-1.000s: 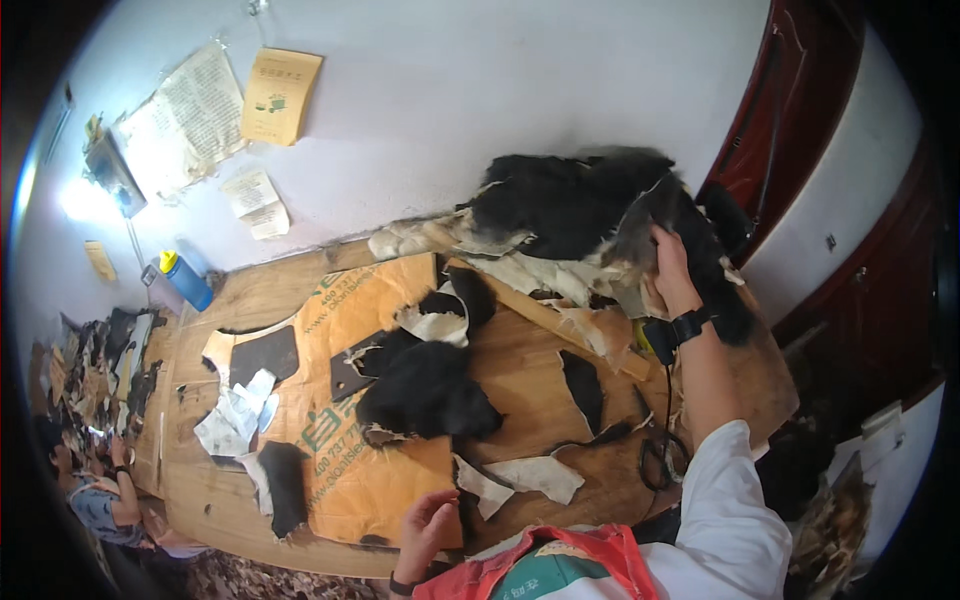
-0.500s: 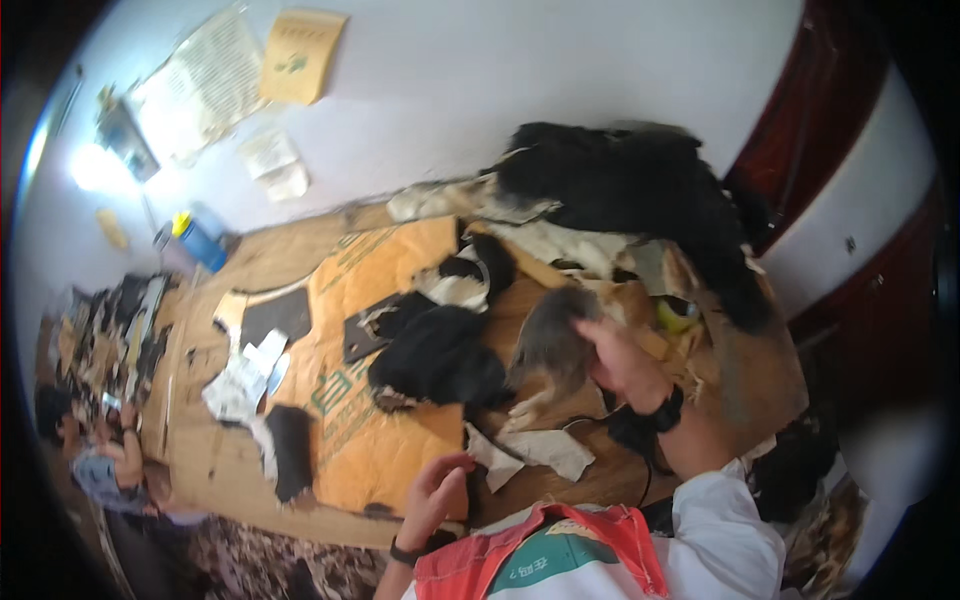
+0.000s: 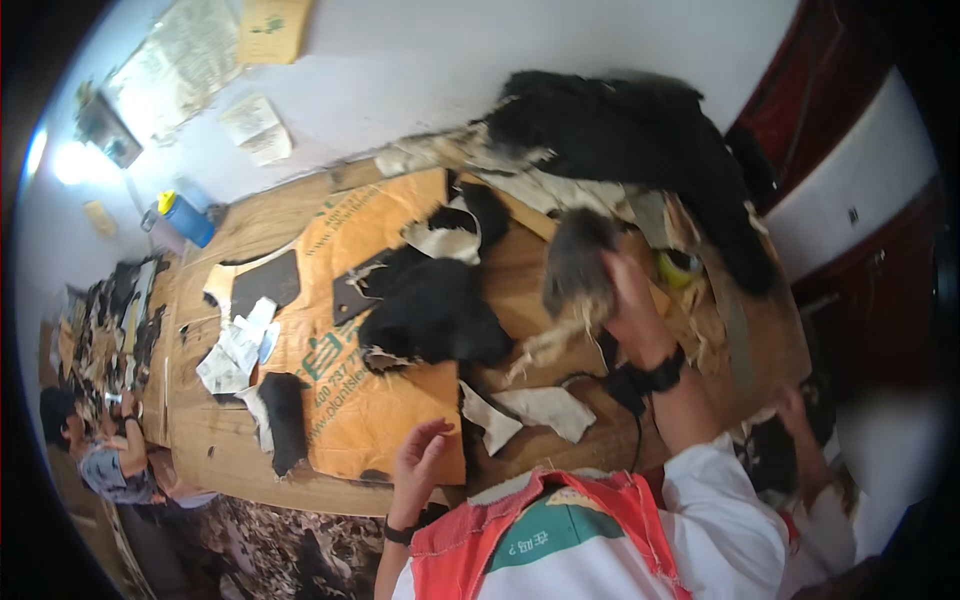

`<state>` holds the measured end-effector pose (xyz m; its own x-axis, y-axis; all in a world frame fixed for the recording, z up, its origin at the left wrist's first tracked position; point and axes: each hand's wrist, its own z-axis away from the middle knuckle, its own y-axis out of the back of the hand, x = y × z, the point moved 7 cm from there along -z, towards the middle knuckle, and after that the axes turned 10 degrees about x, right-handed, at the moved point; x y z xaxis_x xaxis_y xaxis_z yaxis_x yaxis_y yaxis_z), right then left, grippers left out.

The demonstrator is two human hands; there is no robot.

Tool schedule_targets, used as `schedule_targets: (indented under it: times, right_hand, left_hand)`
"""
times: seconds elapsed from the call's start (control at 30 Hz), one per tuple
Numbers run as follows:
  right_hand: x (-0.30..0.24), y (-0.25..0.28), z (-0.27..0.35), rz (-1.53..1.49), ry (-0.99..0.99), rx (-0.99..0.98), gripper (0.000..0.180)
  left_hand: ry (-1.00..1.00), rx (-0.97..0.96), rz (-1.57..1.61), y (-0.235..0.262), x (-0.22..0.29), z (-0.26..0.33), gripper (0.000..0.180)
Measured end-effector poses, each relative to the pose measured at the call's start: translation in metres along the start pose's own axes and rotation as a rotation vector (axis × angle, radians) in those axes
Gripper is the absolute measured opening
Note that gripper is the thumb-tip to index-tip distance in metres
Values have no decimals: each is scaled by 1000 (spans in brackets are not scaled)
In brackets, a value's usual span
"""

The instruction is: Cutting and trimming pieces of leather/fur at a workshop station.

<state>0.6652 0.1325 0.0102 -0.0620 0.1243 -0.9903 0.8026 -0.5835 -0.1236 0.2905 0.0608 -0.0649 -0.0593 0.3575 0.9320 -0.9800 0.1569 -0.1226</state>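
Observation:
My right hand [image 3: 628, 300] is raised over the wooden table [image 3: 520, 290] and shut on a grey-brown fur piece [image 3: 578, 262], whose pale ragged edge hangs below it. A black band sits on that wrist. My left hand [image 3: 418, 462] rests with its fingers apart on the near edge of an orange cardboard sheet [image 3: 350, 370], holding nothing. A black fur piece [image 3: 430, 315] lies between the two hands, and a black-and-white fur scrap [image 3: 455, 232] lies just beyond it. A big heap of black fur [image 3: 620, 135] fills the far right of the table.
White hide scraps [image 3: 540, 410] lie near the table's front edge, with white paper bits [image 3: 235, 345] and a dark strip [image 3: 283, 420] at the left. A blue container [image 3: 188, 218] stands by the wall. Another person [image 3: 110, 455] crouches at lower left beside scattered scraps.
My right hand has pulled a grey-brown fur piece off the far heap and brought it toward me over the table. My left hand has stayed at the cardboard's near edge.

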Motion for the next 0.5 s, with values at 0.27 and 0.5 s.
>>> schedule_targets:
  times: [0.27,0.5]
  right_hand:
    - [-22,-20,-21,-141,-183,121,24]
    - [-11,-78,79,232,-121,-586,30]
  left_hand:
    - [-295,-172,-587,-55,53,-6,49]
    - [-372,-322,-773,-77,39,-9,57]
